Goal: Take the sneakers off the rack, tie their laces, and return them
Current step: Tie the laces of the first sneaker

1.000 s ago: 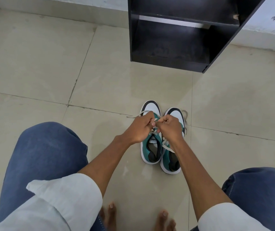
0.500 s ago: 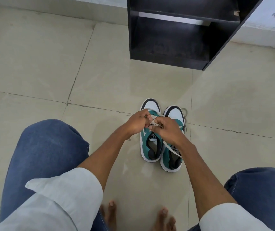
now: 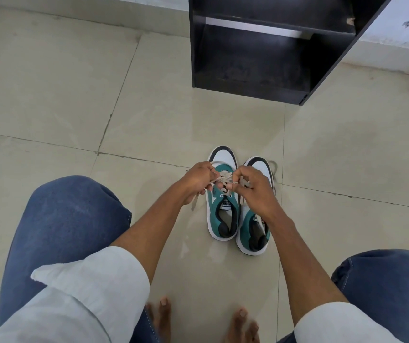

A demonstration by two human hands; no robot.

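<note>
The fingers of the left hand are pinched together on a strand of the laces, and those of the right hand are curled shut on the other strand, so that both hands meet over the left sneaker. The crossing of the laces shows in the small gap between the hands, but how far the knot is formed is hard to make out, since the knuckles cover most of it. One loose end hangs down below the left hand beside the shoe. The right hand and wrist hide the tongue and eyelets of the right sneaker; a lace end lies on the floor past its toe. Both sneakers stand side by side, touching, on the floor between the knees, long axes running away from the person, toes pointing toward the black rack, heels nearest the bare feet. The rack stands well apart from them, its top cut off by the frame.
</note>
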